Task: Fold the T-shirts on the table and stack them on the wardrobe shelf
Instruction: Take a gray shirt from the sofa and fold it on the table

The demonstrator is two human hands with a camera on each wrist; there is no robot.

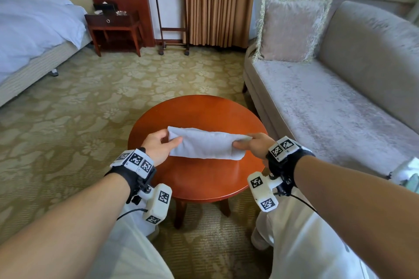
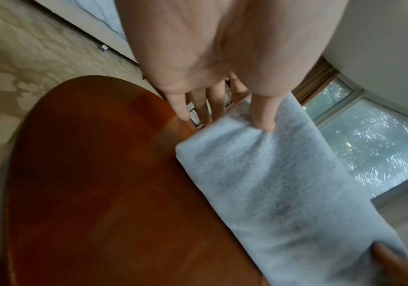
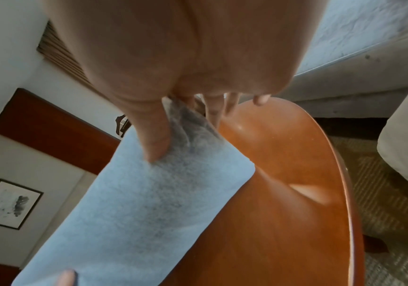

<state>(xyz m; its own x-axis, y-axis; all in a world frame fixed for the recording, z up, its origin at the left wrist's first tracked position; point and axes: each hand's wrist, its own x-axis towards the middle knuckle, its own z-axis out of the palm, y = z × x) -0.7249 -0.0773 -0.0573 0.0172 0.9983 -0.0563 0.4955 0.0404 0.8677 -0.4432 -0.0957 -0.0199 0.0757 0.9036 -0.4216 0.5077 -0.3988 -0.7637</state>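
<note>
A folded cloth (image 1: 207, 145) is held across the middle of the round bench (image 1: 199, 108), with the left hand (image 1: 158, 146) at its left end and the right hand (image 1: 255, 145) at its right end. A sofa (image 1: 328, 106) stands just right of the bench, with a cushion (image 1: 292, 28) at its far end. A bed (image 1: 34, 36) lies far left, with a nightstand (image 1: 113, 27) beside it and a curtain (image 1: 220, 2) behind.

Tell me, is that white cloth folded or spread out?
Folded: the white cloth is a thick, narrow bundle, pinched at its ends by the left hand and right hand.
</note>
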